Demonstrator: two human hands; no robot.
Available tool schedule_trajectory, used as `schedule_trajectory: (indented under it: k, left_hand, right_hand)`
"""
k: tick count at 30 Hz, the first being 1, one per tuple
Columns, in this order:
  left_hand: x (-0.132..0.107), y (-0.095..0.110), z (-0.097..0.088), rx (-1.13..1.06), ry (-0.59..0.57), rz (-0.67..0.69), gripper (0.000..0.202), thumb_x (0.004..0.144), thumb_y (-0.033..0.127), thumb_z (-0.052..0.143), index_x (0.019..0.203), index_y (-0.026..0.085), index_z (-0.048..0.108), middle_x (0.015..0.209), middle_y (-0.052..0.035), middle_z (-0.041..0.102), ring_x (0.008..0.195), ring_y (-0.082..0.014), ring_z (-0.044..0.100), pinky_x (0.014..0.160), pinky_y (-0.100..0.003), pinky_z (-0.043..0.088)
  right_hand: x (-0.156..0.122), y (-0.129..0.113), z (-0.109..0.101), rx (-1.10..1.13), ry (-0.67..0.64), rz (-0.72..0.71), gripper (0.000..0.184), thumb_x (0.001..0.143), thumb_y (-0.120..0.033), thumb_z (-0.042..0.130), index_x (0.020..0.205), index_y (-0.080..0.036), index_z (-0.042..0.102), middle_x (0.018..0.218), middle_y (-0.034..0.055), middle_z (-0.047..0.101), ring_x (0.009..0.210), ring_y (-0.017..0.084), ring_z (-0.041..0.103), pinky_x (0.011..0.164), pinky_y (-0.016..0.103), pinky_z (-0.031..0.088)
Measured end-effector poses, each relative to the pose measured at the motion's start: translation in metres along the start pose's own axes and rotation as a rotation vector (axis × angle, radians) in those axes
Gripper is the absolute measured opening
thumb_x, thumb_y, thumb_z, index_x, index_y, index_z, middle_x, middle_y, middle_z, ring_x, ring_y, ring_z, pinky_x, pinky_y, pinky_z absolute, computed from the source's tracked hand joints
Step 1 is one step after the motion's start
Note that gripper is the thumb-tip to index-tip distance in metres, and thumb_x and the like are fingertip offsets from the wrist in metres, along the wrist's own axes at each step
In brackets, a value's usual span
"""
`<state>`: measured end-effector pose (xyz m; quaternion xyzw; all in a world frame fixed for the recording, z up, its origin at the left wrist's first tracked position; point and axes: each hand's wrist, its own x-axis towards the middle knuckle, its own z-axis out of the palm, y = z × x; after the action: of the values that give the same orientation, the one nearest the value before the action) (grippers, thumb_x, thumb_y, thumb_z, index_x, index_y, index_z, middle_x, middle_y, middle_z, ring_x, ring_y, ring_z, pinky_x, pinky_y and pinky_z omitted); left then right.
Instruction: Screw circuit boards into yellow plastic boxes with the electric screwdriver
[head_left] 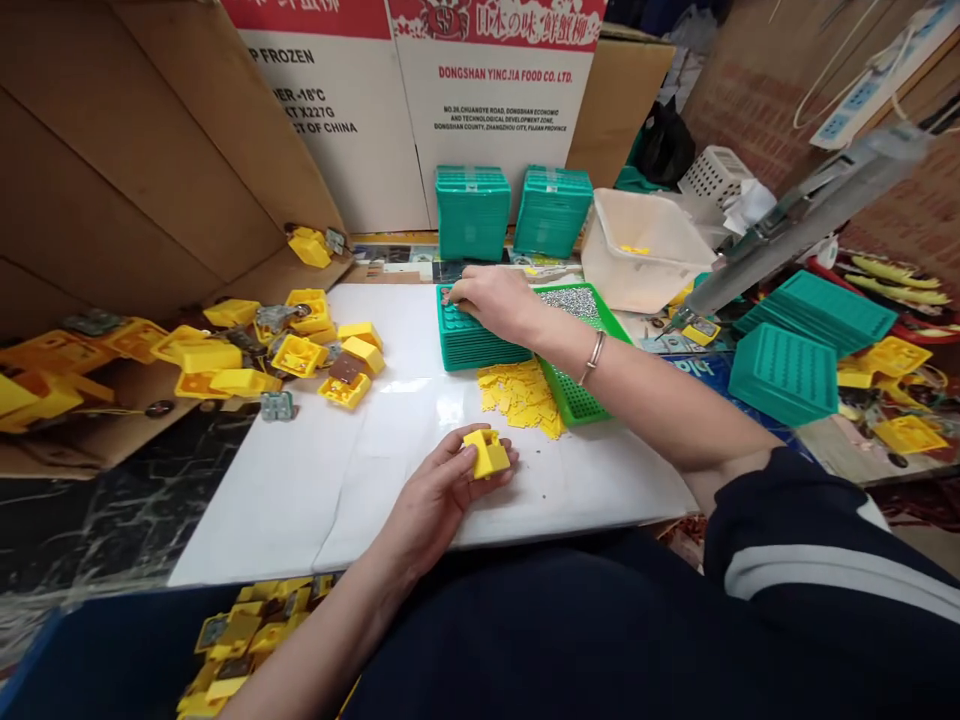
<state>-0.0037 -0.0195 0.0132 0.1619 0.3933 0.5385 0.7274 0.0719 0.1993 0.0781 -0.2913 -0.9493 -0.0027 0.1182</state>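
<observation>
The cardboard box [172,150] on the left gapes this way, yellow casings [45,400] lying loose inside, so a knock could tip some out. Near left, a blue bin [97,650] holds a heap of similar parts [236,635]. The whitish tub [637,265], far right, has a few yellow bits [635,250] in it. The green basket [577,400], partly under the right forearm, carries silvery pieces [574,300], probably screws; a dropped arm could upset and scatter them. At the far-middle stack of teal trays [484,350], the right hand [499,300] has fingertips bunched on top; I can't tell whether they pinch anything, and pushing could slide the stack. The left hand [442,490] grasps a yellow housing [489,455] near the middle, where a slack grip might drop it.
</observation>
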Motion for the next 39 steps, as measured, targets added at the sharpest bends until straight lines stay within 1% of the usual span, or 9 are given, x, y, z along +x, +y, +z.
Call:
schedule_trajectory:
  k: [4, 8, 12, 15, 19, 24, 28, 34, 39]
  left_hand:
    - [-0.004, 0.001, -0.003, -0.024, -0.017, 0.006, 0.024, 0.086, 0.028, 0.060, 0.106, 0.016, 0.054, 0.110, -0.0141, 0.069, 0.109, -0.0304, 0.065, 0.094, -0.044, 0.050]
    - [-0.006, -0.004, -0.003, -0.023, -0.013, 0.051, 0.030, 0.077, 0.014, 0.061, 0.105, 0.019, 0.051, 0.105, -0.0086, 0.069, 0.109, -0.0292, 0.066, 0.100, -0.046, 0.046]
    - [-0.005, -0.010, -0.001, -0.011, 0.037, 0.199, 0.044, 0.070, 0.009, 0.063, 0.109, 0.024, 0.049, 0.105, -0.0026, 0.067, 0.111, -0.0244, 0.064, 0.106, -0.045, 0.041]
    - [-0.002, -0.015, 0.003, 0.024, 0.057, 0.306, 0.047, 0.070, 0.010, 0.064, 0.110, 0.027, 0.048, 0.110, -0.0004, 0.065, 0.114, -0.0195, 0.060, 0.107, -0.040, 0.040]
    - [0.002, -0.022, 0.008, 0.079, 0.074, 0.342, 0.045, 0.072, 0.011, 0.063, 0.110, 0.028, 0.048, 0.111, 0.0010, 0.063, 0.113, -0.0167, 0.057, 0.100, -0.031, 0.042]
    - [0.005, -0.027, 0.014, 0.089, 0.054, 0.338, 0.042, 0.075, 0.010, 0.060, 0.111, 0.027, 0.047, 0.108, 0.0004, 0.061, 0.110, -0.0161, 0.056, 0.096, -0.027, 0.041]
    - [0.006, -0.028, 0.012, 0.169, 0.066, 0.342, 0.045, 0.075, 0.012, 0.061, 0.115, 0.028, 0.047, 0.112, 0.0004, 0.059, 0.109, -0.0169, 0.055, 0.094, -0.027, 0.041]
    - [0.009, -0.029, 0.004, 0.265, 0.027, 0.327, 0.046, 0.076, 0.009, 0.060, 0.116, 0.029, 0.049, 0.111, 0.0020, 0.060, 0.107, -0.0154, 0.055, 0.095, -0.026, 0.041]
    - [0.012, -0.019, 0.004, 0.071, 0.054, 0.273, 0.028, 0.081, 0.019, 0.059, 0.107, 0.022, 0.051, 0.104, -0.0030, 0.066, 0.101, -0.0196, 0.064, 0.094, -0.038, 0.048]
  right_hand:
    - [0.016, -0.003, 0.004, -0.121, -0.083, 0.013, 0.028, 0.093, -0.017, 0.044, 0.100, -0.013, 0.070, 0.103, 0.0157, 0.067, 0.092, 0.025, 0.059, 0.074, 0.035, 0.039]
    - [0.012, -0.004, 0.001, -0.041, -0.012, 0.042, 0.027, 0.094, -0.014, 0.041, 0.102, -0.011, 0.066, 0.104, 0.0159, 0.067, 0.091, 0.023, 0.059, 0.075, 0.035, 0.040]
    - [-0.035, -0.029, -0.003, 0.436, 0.184, 0.061, 0.014, 0.089, -0.016, 0.051, 0.091, -0.016, 0.064, 0.092, 0.0052, 0.069, 0.083, 0.015, 0.060, 0.075, 0.029, 0.042]
    - [-0.087, -0.058, 0.006, 0.852, 0.134, 0.112, 0.007, 0.085, -0.022, 0.059, 0.083, -0.018, 0.063, 0.080, -0.0005, 0.068, 0.072, 0.011, 0.060, 0.067, 0.024, 0.044]
    - [-0.134, -0.083, 0.028, 0.981, 0.159, 0.219, 0.008, 0.085, -0.024, 0.060, 0.086, -0.020, 0.067, 0.078, -0.0022, 0.067, 0.069, 0.009, 0.059, 0.068, 0.024, 0.045]
    - [-0.144, -0.076, 0.039, 1.057, 0.222, 0.287, 0.009, 0.082, -0.027, 0.063, 0.085, -0.020, 0.067, 0.084, 0.0004, 0.066, 0.078, 0.012, 0.059, 0.073, 0.027, 0.046]
    - [-0.142, -0.064, 0.034, 1.287, 0.059, 0.352, 0.011, 0.075, -0.028, 0.068, 0.081, -0.019, 0.066, 0.084, -0.0007, 0.062, 0.077, 0.011, 0.057, 0.071, 0.026, 0.046]
    - [-0.142, -0.060, 0.032, 1.235, -0.095, 0.362, 0.013, 0.070, -0.022, 0.071, 0.077, -0.017, 0.061, 0.078, -0.0028, 0.058, 0.066, 0.008, 0.048, 0.062, 0.023, 0.040]
    - [-0.124, -0.050, 0.014, 0.944, 0.262, 0.281, 0.010, 0.083, -0.027, 0.062, 0.086, -0.017, 0.063, 0.087, 0.0013, 0.063, 0.076, 0.011, 0.056, 0.069, 0.025, 0.045]
